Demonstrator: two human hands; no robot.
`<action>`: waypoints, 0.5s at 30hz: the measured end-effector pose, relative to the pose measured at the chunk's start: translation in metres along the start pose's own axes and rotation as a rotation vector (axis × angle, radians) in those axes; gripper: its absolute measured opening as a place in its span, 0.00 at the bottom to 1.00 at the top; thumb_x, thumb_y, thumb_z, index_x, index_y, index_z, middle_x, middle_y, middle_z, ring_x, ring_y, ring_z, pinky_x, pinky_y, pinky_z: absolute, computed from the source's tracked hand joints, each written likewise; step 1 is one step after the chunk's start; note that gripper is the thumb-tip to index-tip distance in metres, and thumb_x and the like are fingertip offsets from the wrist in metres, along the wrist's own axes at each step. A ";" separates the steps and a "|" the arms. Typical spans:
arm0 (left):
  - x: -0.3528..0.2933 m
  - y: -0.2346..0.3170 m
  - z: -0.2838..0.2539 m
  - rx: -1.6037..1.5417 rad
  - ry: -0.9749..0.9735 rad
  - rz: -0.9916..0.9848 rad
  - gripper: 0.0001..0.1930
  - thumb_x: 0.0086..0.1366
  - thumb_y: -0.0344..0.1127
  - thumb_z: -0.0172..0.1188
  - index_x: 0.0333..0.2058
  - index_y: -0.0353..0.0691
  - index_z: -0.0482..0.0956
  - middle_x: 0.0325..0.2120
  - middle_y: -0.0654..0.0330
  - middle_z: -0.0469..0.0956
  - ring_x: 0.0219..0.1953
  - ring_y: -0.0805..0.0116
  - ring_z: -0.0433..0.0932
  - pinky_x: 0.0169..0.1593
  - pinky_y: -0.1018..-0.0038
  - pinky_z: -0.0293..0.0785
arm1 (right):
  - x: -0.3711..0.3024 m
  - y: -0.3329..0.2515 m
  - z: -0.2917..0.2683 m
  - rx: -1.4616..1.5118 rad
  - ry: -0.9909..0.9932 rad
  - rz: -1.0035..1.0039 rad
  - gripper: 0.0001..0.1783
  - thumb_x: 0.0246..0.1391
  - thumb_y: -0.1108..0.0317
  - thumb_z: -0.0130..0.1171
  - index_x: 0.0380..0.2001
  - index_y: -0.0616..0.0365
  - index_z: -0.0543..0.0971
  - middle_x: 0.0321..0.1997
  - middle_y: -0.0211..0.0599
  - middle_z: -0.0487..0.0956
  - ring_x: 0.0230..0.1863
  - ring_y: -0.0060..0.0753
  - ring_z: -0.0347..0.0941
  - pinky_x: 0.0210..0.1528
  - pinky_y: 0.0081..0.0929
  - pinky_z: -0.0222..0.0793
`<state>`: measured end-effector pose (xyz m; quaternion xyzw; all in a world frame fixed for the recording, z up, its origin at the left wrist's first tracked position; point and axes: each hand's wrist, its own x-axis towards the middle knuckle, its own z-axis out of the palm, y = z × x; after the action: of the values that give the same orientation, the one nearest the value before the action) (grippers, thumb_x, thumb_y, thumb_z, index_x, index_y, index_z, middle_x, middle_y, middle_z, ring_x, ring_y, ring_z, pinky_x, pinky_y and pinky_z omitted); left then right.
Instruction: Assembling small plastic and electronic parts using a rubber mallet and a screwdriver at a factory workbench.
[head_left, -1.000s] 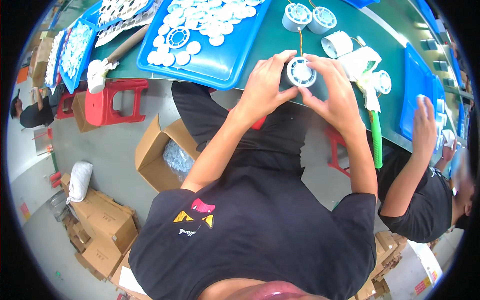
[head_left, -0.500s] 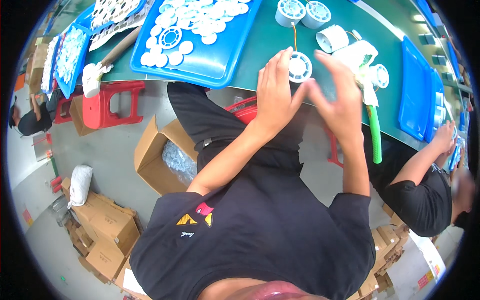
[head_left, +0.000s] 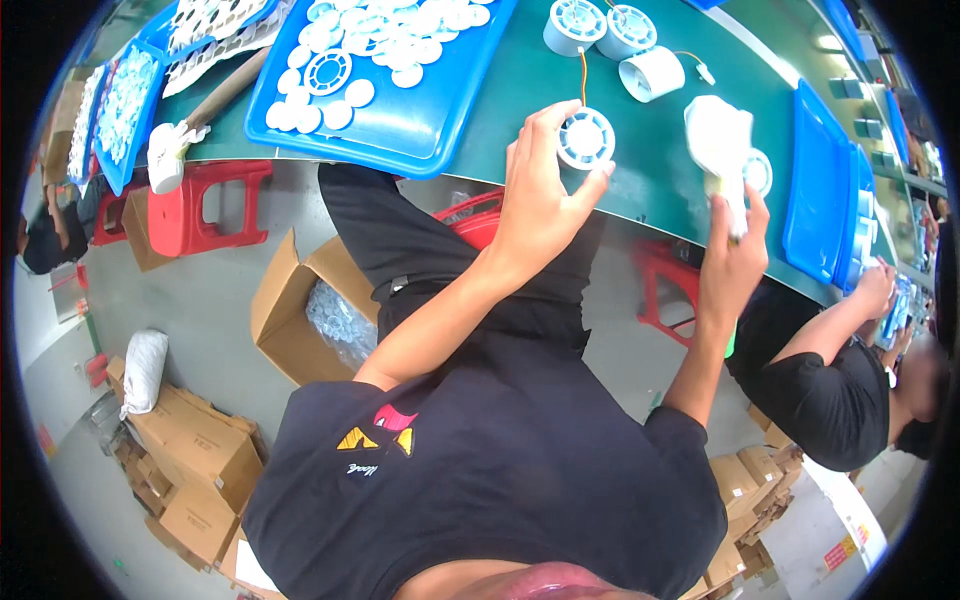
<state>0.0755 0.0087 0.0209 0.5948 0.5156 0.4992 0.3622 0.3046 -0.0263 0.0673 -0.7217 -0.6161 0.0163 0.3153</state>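
Note:
My left hand is closed around a round white housing, with its slotted ring face up and an orange wire running from its far side. The housing is at the near part of the green table. My right hand grips a hammer whose head is wrapped in white material. A bit of its green handle shows below that hand. Partly hidden behind the hammer is another round white housing. Farther back stand two upright housings and one lying on its side.
Left of my hands, a blue tray holds many white discs and a slotted ring. A wooden-handled mallet lies beyond it. An empty-looking blue tray is at the right, near a co-worker's hand. Red stools stand below the table edge.
My right hand has left the housing, moved right and taken hold of the wrapped hammer, lifting it. My left hand stays at the housing. The whole view has shifted slightly.

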 end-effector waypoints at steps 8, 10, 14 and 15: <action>0.008 -0.002 -0.018 -0.008 -0.050 -0.001 0.35 0.60 0.34 0.75 0.65 0.42 0.72 0.57 0.50 0.65 0.63 0.54 0.69 0.68 0.63 0.65 | -0.008 -0.035 -0.004 0.591 -0.432 0.311 0.19 0.77 0.57 0.52 0.54 0.64 0.74 0.30 0.27 0.74 0.26 0.14 0.65 0.28 0.17 0.63; 0.013 -0.005 -0.024 -0.021 -0.156 0.039 0.36 0.60 0.35 0.75 0.66 0.42 0.70 0.57 0.49 0.65 0.62 0.53 0.69 0.68 0.62 0.66 | -0.011 -0.026 0.003 0.741 -0.293 0.301 0.19 0.77 0.56 0.52 0.55 0.63 0.74 0.29 0.24 0.74 0.25 0.11 0.64 0.27 0.13 0.60; 0.010 -0.008 -0.021 -0.050 -0.107 0.092 0.37 0.61 0.35 0.75 0.67 0.41 0.69 0.59 0.49 0.65 0.63 0.52 0.69 0.67 0.62 0.66 | -0.019 -0.017 0.015 0.603 -0.406 0.360 0.19 0.76 0.57 0.54 0.55 0.63 0.77 0.26 0.24 0.75 0.24 0.12 0.65 0.24 0.16 0.59; 0.009 -0.009 -0.018 -0.015 -0.068 0.091 0.37 0.61 0.35 0.74 0.67 0.40 0.69 0.59 0.49 0.66 0.63 0.52 0.69 0.67 0.61 0.66 | -0.015 -0.021 0.014 0.640 -0.420 0.457 0.19 0.75 0.57 0.55 0.56 0.62 0.78 0.25 0.24 0.74 0.24 0.12 0.65 0.24 0.17 0.59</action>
<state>0.0553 0.0173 0.0188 0.6315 0.4716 0.4987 0.3607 0.2766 -0.0325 0.0607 -0.6863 -0.4555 0.4217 0.3791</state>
